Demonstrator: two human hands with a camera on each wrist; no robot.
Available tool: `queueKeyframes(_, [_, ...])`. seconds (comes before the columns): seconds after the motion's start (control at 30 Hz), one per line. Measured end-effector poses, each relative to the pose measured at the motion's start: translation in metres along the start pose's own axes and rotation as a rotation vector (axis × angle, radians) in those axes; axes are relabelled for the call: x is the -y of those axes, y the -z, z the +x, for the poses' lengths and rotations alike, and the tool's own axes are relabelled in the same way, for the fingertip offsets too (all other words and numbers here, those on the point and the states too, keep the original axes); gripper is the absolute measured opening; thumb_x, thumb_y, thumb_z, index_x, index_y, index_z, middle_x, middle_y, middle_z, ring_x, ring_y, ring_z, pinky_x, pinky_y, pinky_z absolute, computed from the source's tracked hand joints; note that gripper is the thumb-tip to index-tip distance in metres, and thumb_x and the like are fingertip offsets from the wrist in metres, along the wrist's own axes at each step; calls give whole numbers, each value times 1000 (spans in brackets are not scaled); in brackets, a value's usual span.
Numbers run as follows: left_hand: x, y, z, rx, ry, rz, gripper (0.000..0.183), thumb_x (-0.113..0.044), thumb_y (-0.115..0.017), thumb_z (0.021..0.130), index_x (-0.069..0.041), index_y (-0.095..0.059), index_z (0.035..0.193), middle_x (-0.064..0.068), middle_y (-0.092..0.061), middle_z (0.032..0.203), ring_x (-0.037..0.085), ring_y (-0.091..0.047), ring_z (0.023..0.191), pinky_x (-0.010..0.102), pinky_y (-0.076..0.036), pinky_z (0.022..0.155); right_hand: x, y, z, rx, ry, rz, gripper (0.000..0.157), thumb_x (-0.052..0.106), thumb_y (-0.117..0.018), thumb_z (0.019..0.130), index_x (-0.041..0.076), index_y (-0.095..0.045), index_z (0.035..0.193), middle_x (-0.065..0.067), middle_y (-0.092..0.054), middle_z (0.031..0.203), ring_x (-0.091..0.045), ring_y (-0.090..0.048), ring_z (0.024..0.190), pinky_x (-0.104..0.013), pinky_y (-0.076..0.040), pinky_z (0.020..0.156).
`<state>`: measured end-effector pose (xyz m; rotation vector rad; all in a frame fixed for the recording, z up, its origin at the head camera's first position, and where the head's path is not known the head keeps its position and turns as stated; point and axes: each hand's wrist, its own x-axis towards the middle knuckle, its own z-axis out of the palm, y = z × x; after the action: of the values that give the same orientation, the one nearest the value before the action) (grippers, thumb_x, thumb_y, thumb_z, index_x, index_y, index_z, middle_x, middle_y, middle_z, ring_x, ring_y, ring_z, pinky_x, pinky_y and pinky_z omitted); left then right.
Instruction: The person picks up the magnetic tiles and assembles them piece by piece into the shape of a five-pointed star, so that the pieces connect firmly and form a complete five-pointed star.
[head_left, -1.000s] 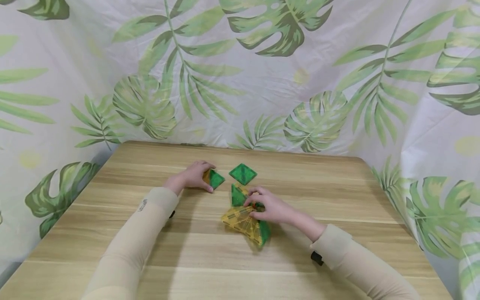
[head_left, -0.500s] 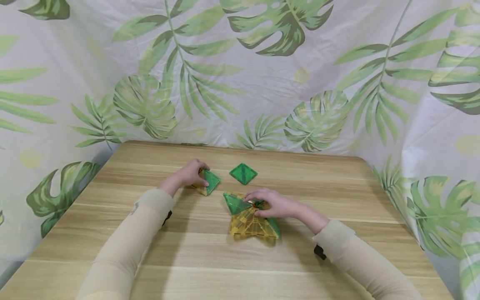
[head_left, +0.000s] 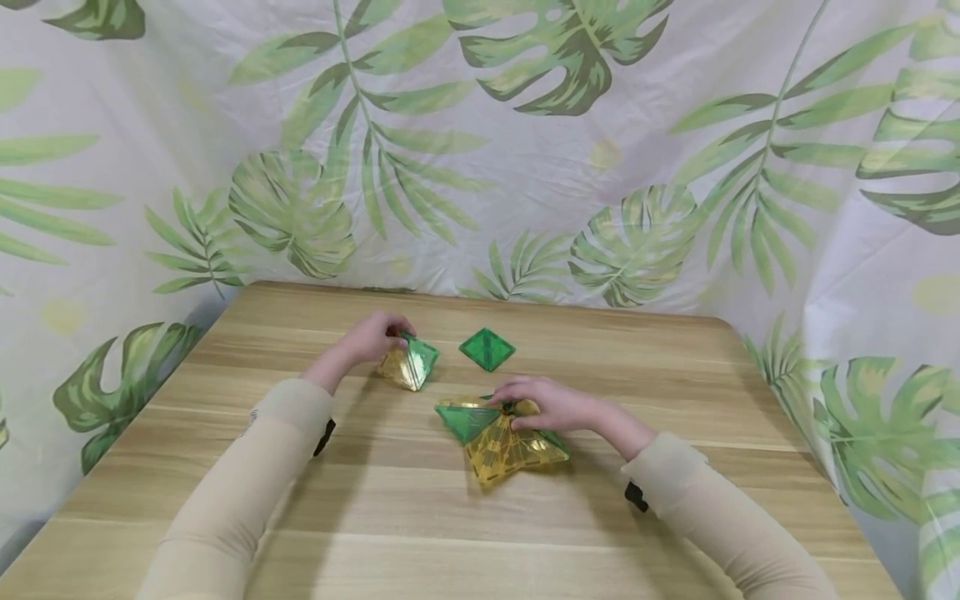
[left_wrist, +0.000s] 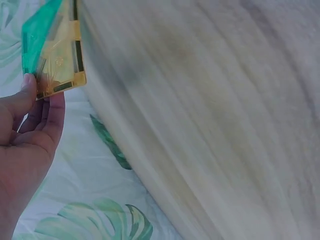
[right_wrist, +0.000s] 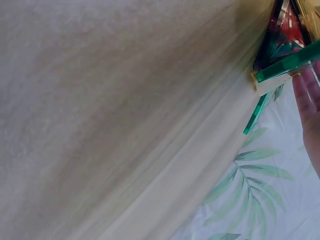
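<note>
In the head view my left hand (head_left: pixel 371 337) pinches a piece made of joined green and yellow translucent magnetic tiles (head_left: pixel 411 367), tilted at the left. The left wrist view shows the thumb and fingers on the lower corner of these magnetic tiles (left_wrist: pixel 60 60). My right hand (head_left: pixel 555 406) grips the top of a pointed, star-like structure of yellow and green magnetic tiles (head_left: pixel 502 446), nearer the front. Fingers cover its peak. Something red (right_wrist: pixel 290 30) shows within the structure in the right wrist view, where only part of the hand appears.
A green diamond (head_left: pixel 487 348), seemingly two triangular tiles side by side, lies flat on the wooden table (head_left: pixel 637 358) behind the structure. A leaf-print cloth (head_left: pixel 525 167) hangs round the table's back and sides.
My left hand has drawn back leftward, tipping its tiles so more yellow shows. Under my right hand the star-like structure has turned, its yellow side swinging right. The green diamond stays put.
</note>
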<state>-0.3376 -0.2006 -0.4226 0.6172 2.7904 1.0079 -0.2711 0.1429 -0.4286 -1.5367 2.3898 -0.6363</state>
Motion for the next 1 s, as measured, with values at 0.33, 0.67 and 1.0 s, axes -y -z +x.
queueKeyframes(0.33, [-28, 6, 1, -58, -16, -74, 16, -4, -61, 90, 0, -67, 105, 11, -64, 86, 21, -59, 76, 28, -49, 65, -7, 4, 2, -113, -102, 231, 40, 12, -63, 91, 2, -54, 128, -15, -57, 124, -32, -55, 113, -43, -48, 93])
queueKeyframes(0.67, [-89, -3, 8, -57, -29, -117, 22, -10, -63, 90, -3, -66, 111, 11, -67, 97, 22, -62, 88, 33, -52, 76, -7, 21, 17, -385, -321, 292, 34, 13, -59, 94, 3, -56, 126, -15, -64, 112, -23, -61, 100, -38, -52, 84])
queueKeyframes(1.0, [-108, -30, 22, -39, -124, -212, 24, -9, -65, 89, 1, -66, 110, 12, -68, 96, 23, -63, 89, 36, -51, 82, -4, 32, 31, -439, -400, 379, 29, 16, -57, 95, -4, -58, 116, -17, -69, 96, -28, -66, 86, -32, -54, 74])
